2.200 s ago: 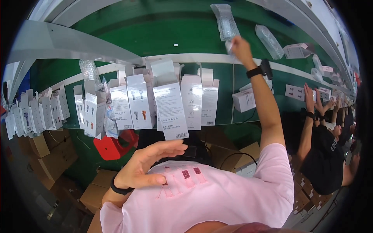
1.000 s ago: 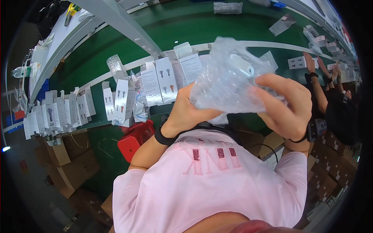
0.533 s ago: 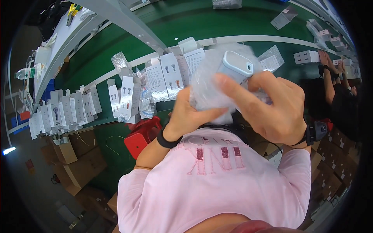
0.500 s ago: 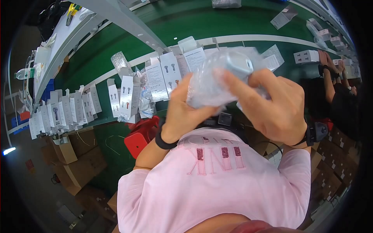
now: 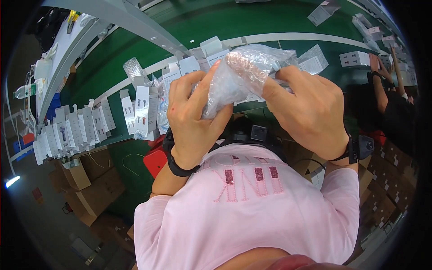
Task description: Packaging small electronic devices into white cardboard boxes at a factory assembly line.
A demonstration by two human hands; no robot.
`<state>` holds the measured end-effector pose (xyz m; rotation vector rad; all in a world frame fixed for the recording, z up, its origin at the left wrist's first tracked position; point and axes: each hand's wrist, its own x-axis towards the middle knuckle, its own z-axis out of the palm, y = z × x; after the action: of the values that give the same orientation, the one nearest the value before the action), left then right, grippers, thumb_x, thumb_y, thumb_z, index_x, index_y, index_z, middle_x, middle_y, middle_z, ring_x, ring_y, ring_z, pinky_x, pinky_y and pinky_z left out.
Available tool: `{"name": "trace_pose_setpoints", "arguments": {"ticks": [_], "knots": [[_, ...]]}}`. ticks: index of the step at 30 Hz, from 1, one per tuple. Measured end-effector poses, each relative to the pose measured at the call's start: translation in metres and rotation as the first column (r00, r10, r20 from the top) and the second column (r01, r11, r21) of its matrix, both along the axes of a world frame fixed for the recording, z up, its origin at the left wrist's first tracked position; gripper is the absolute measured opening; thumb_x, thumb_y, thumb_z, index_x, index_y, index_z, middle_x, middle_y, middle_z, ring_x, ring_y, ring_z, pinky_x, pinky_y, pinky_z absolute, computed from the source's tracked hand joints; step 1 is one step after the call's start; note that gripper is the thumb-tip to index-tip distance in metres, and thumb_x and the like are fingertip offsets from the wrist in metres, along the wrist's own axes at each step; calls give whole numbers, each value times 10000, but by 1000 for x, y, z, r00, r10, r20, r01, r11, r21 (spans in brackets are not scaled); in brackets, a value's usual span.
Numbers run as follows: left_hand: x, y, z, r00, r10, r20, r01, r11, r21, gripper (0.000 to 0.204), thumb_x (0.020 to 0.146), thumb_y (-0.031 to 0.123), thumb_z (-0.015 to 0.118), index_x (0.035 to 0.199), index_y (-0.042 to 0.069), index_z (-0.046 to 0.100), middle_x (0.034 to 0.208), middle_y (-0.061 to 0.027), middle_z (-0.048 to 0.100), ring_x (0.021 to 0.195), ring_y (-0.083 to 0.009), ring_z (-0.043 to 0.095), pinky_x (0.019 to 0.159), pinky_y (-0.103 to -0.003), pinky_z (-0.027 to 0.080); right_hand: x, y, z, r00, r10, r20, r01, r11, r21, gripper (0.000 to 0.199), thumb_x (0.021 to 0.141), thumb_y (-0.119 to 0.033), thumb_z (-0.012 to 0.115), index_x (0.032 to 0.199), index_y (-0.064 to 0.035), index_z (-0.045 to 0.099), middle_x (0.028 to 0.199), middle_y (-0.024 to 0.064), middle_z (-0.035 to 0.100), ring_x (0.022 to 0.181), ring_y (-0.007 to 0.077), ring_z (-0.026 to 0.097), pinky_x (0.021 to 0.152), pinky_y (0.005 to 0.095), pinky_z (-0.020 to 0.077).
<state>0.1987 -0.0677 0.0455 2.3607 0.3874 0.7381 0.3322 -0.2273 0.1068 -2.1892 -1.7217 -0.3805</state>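
- Left hand (image 5: 193,121): fingers clamped around crinkled clear bubble wrap bag (image 5: 245,74).
- Right hand (image 5: 310,112): gripping the bag's opposite end.
- Flat white cartons (image 5: 144,110) lie on the green belt (image 5: 252,22).

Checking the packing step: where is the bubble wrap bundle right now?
Head view, upper centre: the bubble wrap bundle is gripped between the left hand and right hand.

A clear bubble-wrap pouch (image 5: 243,74) sits in the upper centre of the frame, crumpled and bulging around something pale inside that cannot be made out. It is tilted, its upper end toward the upper right, raised above the green surface behind it.
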Motion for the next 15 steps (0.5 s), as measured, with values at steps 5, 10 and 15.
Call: {"name": "trace_pose_setpoints", "arguments": {"ticks": [5,10,15], "knots": [[-5,10,-3,998,-18,-54,18,1000,-14,570,625,80,729,1189,120,657,1004,-137,594,930,-321,552,800,-383,475,18,3,16,913,29,-408,111,943,314,732,631,-295,866,1241,-68,531,1173,125,633,847,263,667,687,318,541],[8,17,-15,979,-187,-79,169,967,-190,576,636,125,751,1202,107,644,1006,-143,602,945,-314,561,794,-374,486,68,27,-2,841,77,-536,-307,883,-355,539,700,-308,812,1137,-68,607,1023,163,678,869,313,669,682,361,521],[5,27,-17,1000,-2,24,10,942,-334,601,673,141,800,1224,7,599,1162,-166,616,1107,-300,572,946,-366,442,121,68,-25,391,-288,-874,-364,824,-435,338,792,-274,736,973,5,681,772,61,662,721,114,583,653,292,469]]}}
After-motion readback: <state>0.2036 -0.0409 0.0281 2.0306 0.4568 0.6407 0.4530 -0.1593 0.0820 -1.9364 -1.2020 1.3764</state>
